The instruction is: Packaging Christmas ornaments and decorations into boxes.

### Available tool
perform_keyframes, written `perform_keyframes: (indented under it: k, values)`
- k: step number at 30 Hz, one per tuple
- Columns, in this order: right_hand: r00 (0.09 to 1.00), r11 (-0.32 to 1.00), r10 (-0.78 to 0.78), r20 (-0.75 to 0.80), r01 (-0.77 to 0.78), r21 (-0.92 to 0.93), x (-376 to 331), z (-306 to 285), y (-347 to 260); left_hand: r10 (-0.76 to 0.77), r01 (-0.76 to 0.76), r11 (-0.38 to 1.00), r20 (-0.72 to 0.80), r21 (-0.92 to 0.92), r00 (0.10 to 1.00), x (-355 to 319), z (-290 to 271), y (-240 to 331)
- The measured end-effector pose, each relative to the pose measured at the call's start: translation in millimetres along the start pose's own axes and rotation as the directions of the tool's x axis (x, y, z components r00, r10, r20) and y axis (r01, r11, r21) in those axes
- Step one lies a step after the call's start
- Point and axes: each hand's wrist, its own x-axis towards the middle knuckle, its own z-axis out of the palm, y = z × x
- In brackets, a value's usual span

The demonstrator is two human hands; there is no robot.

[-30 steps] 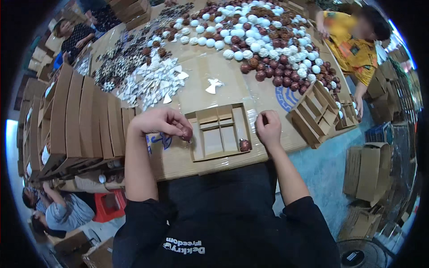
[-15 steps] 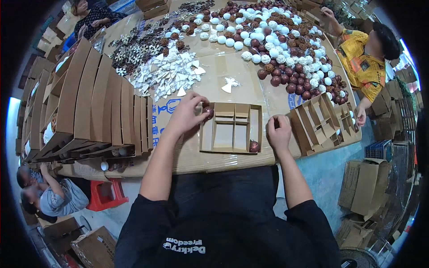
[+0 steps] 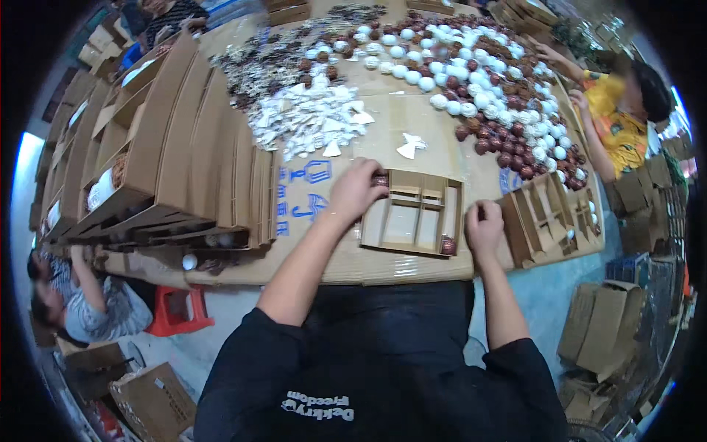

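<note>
A shallow divided cardboard box (image 3: 407, 250) lies on the table in front of me. My left hand (image 3: 356, 193) is at its far left corner, with fingers closed around a dark red glitter ball (image 3: 380, 180) in the corner compartment. Another dark red ball (image 3: 448, 245) sits in the near right corner; the other compartments look bare. Just right of the box, my right hand (image 3: 484, 230) rests with curled fingers, and whatever they may hold is hidden. Beyond the box lies a white angel-shaped ornament (image 3: 411, 146).
Stacked divided boxes (image 3: 173, 147) stand tall at left; more (image 3: 545, 214) lean at right. White cut-out ornaments (image 3: 313, 118), snowflake pieces (image 3: 272, 70) and red, white and brown balls (image 3: 479, 81) cover the far table. A person in yellow (image 3: 615, 125) is at right; others at left.
The whole view has shifted, so the table and box appear farther right. My left hand stays at the corner ball. The person in yellow has lifted the nearer hand from the table edge.
</note>
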Motion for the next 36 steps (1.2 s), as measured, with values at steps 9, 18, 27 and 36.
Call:
perform_keyframes:
  k: [9, 18, 27, 36]
  values:
    - [0.915, 0.962, 0.273, 0.299, -0.261, -0.08, -8, -8, 3, 0.169, -0.167, 0.985, 0.064, -0.032, 0.984, -24, 8, -14]
    - [0.939, 0.996, 0.078, 0.336, -0.091, 0.022, -10, -4, 48, 0.081, -0.068, 0.993, 0.134, -0.1, 0.988, -257, -125, -9]
    - [0.921, 0.998, 0.059, 0.385, -0.055, -0.023, -6, 1, 73, -0.708, 0.962, 0.228, -0.652, 0.152, 0.271, -453, -569, -26]
    - [0.92, 0.991, 0.1, 0.378, -0.127, 0.047, -13, 4, 93, -0.618, 0.903, 0.385, -0.672, 0.193, 0.407, -374, -475, -16]
